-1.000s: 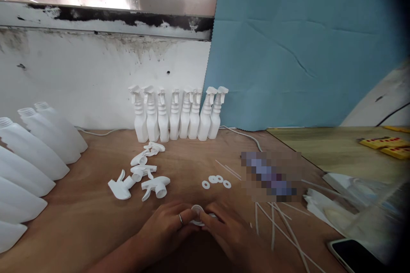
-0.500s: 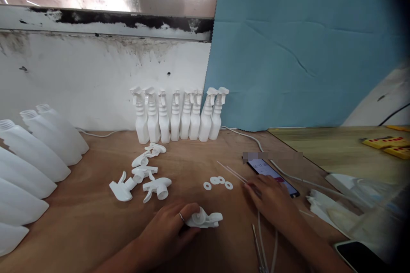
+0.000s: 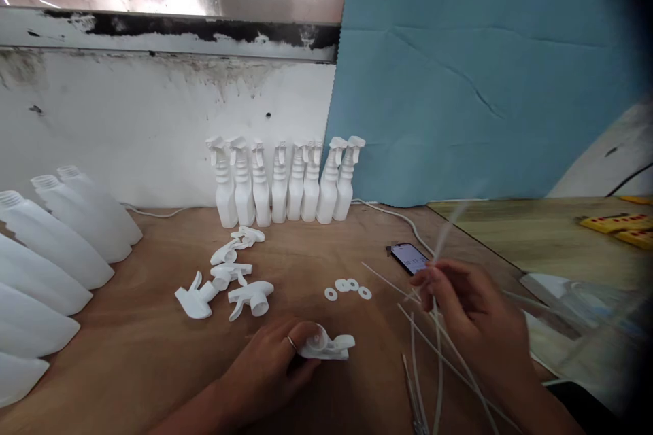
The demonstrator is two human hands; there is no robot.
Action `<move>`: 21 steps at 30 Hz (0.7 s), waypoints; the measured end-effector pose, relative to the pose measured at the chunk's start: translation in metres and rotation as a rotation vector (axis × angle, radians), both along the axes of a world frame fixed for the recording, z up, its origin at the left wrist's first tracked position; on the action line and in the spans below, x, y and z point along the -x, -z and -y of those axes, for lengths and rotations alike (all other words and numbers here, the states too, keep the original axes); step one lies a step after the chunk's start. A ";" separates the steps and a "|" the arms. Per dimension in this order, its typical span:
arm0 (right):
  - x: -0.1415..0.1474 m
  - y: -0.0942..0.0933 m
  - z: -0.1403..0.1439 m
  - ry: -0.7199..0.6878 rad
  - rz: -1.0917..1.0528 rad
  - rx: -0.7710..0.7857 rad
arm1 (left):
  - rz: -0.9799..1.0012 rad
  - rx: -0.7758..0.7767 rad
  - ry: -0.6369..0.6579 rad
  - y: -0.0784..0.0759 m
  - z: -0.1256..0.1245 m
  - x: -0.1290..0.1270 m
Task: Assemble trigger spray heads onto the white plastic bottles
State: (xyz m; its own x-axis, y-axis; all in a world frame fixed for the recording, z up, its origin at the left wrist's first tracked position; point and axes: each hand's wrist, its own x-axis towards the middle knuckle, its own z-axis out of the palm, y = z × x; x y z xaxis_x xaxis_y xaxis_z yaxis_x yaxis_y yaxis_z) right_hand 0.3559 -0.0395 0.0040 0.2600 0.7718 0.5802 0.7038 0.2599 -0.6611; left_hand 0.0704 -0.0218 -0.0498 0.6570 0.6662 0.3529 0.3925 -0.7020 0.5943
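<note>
Right hand (image 3: 472,309): pinching thin dip tube (image 3: 443,239), lifted off table (image 3: 127,340), blurred
Left hand (image 3: 270,367): clamped on trigger sprayer head (image 3: 326,345), resting on table, neck ring up
Tip: steady head, line tube end square to neck hole
Nearby: washers (image 3: 347,287), spare tubes (image 3: 439,353), phone (image 3: 409,257)

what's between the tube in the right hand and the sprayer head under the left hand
Nothing visible. The right hand pinches a thin tube, and only bare table lies between it and the sprayer head held by the left hand.
</note>
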 end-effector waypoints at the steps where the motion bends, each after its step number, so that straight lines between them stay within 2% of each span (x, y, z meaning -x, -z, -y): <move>1: 0.007 -0.002 0.003 -0.111 -0.150 -0.020 | 0.006 -0.005 0.002 0.000 0.000 0.000; 3: 0.018 0.002 0.004 -0.317 -0.299 0.075 | 0.005 -0.011 -0.002 0.000 0.000 0.000; 5: 0.024 0.015 0.001 -0.458 -0.258 0.278 | -0.002 -0.019 -0.002 0.001 0.000 0.000; 8: 0.024 0.035 -0.007 -0.523 -0.127 0.461 | -0.023 -0.018 -0.002 0.003 0.000 0.000; 11: 0.022 0.040 -0.010 -0.503 -0.123 0.466 | -0.028 -0.019 -0.008 0.004 0.000 0.000; 15: 0.037 0.025 -0.003 -0.471 -0.224 0.427 | -0.002 -0.012 -0.045 0.009 -0.001 0.001; 18: 0.059 0.013 0.003 -0.554 -0.368 0.336 | -0.002 0.005 -0.034 0.012 -0.003 0.002; 21: 0.079 0.010 0.003 -0.664 -0.404 0.281 | -0.025 0.006 -0.020 0.012 -0.003 0.003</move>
